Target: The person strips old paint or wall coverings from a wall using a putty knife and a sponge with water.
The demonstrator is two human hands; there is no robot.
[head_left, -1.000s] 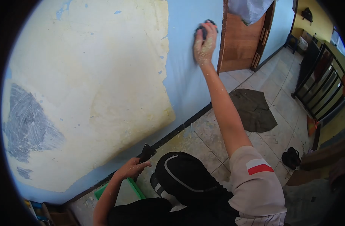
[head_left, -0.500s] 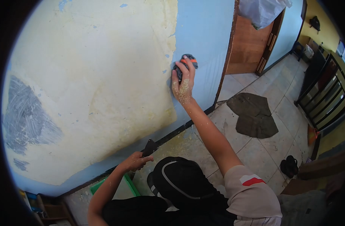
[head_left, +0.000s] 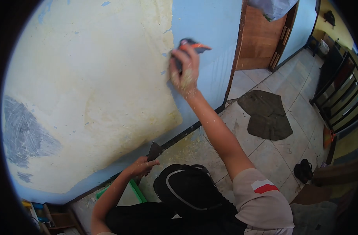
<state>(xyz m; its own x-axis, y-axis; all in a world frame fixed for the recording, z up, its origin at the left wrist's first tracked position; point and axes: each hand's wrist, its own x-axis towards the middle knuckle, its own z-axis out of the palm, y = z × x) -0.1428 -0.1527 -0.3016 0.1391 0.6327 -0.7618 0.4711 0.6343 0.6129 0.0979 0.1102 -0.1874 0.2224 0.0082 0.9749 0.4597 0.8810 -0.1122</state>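
Note:
My right hand [head_left: 185,74] is raised against the blue wall [head_left: 204,23], dusted with pale powder. It grips a dark tool with an orange band [head_left: 191,45] at the right edge of a large cream filler patch [head_left: 93,78]. My left hand [head_left: 141,167] is low by the wall's dark base strip and holds a dark flat scraper [head_left: 153,150], blade up. My black cap [head_left: 187,190] and white sleeve with a red stripe [head_left: 261,188] fill the bottom of the view.
A grey scuffed area [head_left: 22,133] marks the patch's left side. A green tray [head_left: 138,191] lies on the floor under my left arm. A wooden door [head_left: 261,39], a dark cloth [head_left: 267,115], black sandals [head_left: 304,170] and a black metal railing [head_left: 339,94] are to the right.
My right hand has swept with the tool from high near the door frame left and down to the patch's edge, then up a little. My left hand has stayed low with the scraper.

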